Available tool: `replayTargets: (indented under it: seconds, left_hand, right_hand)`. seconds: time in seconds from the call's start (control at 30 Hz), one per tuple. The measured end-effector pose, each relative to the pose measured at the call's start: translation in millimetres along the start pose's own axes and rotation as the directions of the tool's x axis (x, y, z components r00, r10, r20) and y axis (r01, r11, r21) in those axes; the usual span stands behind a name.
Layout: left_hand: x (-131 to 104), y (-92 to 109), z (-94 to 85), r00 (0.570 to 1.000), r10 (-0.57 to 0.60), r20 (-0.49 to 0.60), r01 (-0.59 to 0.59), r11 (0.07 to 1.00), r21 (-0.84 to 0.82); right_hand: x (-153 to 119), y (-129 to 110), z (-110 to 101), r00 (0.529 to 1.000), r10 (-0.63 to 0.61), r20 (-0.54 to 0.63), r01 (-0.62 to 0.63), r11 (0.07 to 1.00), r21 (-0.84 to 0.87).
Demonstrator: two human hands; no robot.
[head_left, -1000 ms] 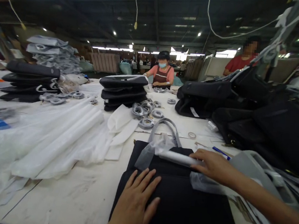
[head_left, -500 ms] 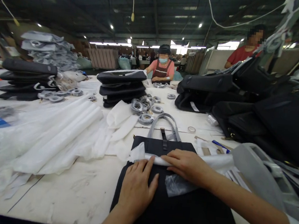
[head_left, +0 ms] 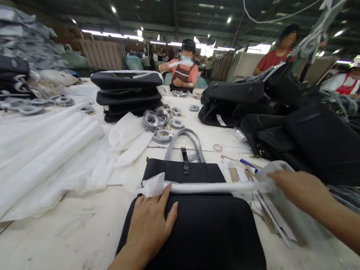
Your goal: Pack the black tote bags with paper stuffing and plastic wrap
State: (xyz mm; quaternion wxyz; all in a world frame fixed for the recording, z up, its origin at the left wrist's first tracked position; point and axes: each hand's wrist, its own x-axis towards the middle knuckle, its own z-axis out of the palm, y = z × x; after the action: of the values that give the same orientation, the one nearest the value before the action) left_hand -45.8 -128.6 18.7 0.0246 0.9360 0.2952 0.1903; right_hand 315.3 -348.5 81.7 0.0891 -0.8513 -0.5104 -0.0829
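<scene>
A black bag (head_left: 201, 237) lies flat at the table's front edge, its grey-wrapped handles (head_left: 184, 137) pointing away from me. Across its upper part runs a rolled strip of white wrapping (head_left: 206, 188). My left hand (head_left: 152, 223) rests on the bag with fingers spread, fingertips at the strip's left end. Off the bag to the right, my right hand (head_left: 294, 187) has its fingers closed on the strip's far end, where the wrapping widens into a loose translucent sheet.
White wrapping sheets (head_left: 44, 158) cover the left of the table. Stacked black bags (head_left: 126, 94), coiled grey straps (head_left: 163, 122) and a tape roll (head_left: 217, 147) are farther back. More black bags (head_left: 335, 144) are heaped right. A person (head_left: 185, 73) works across the table.
My right hand has moved from the bag out to the right, and the white strip now stretches farther that way. My left hand stays on the bag. The view has shifted somewhat right.
</scene>
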Motion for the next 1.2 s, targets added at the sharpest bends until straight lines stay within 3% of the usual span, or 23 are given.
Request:
replayTargets:
  seconds: [0.1,0.17,0.23,0.3,0.4,0.5,0.7,0.87,0.93,1.1,1.2]
  left_hand:
    - [0,0,-0.9,1.000,0.001,0.026,-0.001,1.000,0.003]
    - [0,1,-1.9,0.999,-0.005,0.038,0.004,1.000,0.010]
    - [-1,1,-3.5,0.999,-0.009,0.049,0.008,1.000,0.009]
    - [-1,1,-5.1,0.998,-0.010,0.059,0.011,1.000,-0.007]
    - [-2,-2,-6.4,0.998,-0.012,0.054,0.015,0.998,-0.061]
    - [-3,-6,-5.4,1.000,-0.011,-0.024,0.007,0.987,-0.159]
    - [-6,-7,-3.4,0.986,0.011,-0.166,-0.052,0.968,-0.247]
    - [-10,-2,-6.6,0.981,0.021,-0.193,-0.066,0.971,-0.230]
    - [-8,-2,-9.1,0.985,0.016,-0.172,-0.057,0.970,-0.235]
    - [12,-17,-21.4,0.992,0.123,0.007,-0.116,0.958,-0.262]
    - [28,-41,-32.7,0.976,0.175,0.128,-0.155,0.976,-0.153]
  right_hand:
    - [-2,-36,-21,0.991,-0.110,-0.073,0.105,0.992,-0.066]
    - [1,-75,-24,0.970,-0.240,-0.037,0.241,0.969,0.046]
    - [7,-108,-14,0.939,-0.343,0.026,0.332,0.923,0.197]
    - [15,-126,5,0.920,-0.370,0.126,0.309,0.885,0.347]
    - [27,-128,33,0.890,-0.370,0.267,0.207,0.849,0.486]
    - [34,-121,41,0.864,-0.401,0.306,0.159,0.793,0.588]
    - [32,-127,19,0.789,-0.407,0.460,0.021,0.767,0.641]
    - [20,-153,4,0.788,-0.460,0.409,0.174,0.804,0.569]
    - [20,-159,2,0.772,-0.440,0.458,0.164,0.835,0.525]
    - [36,-159,11,0.628,-0.515,0.584,0.063,0.781,0.621]
    - [40,-156,18,0.607,-0.506,0.613,0.010,0.776,0.631]
